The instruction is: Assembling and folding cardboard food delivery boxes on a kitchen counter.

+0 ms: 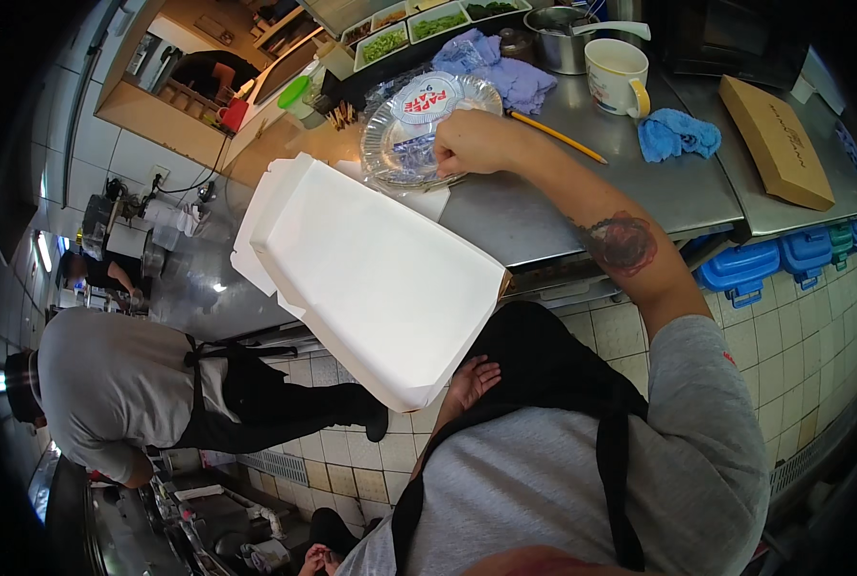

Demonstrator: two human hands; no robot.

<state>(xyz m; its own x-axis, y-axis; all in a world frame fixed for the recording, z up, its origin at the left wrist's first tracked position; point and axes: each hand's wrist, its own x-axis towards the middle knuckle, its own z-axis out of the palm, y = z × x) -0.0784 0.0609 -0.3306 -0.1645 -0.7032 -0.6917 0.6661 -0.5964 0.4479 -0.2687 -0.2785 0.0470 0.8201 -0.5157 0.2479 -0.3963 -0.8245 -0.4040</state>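
A white-lined cardboard box [378, 273] lies open and slanting, its far part over the steel counter and its near end beyond the counter's edge. At that near end my left hand [477, 380] is palm up with loosely spread fingers, in front of my black apron; whether it touches the box cannot be told. My right hand [472, 142], at the end of the tattooed arm, is curled over a plastic-wrapped stack of paper plates [382, 147]. Its fingertips are hidden, so a grip on the wrap is unclear. A yellow pencil [558, 137] lies beside that wrist.
A mug [617, 75], a blue cloth [679, 135], a steel pot [556, 50] and a closed brown carton [777, 144] stand or lie on the counter [529, 223]. Food trays [439, 23] line its back. At left a person in grey [112, 381] bends over; blue bins [741, 270] are below right.
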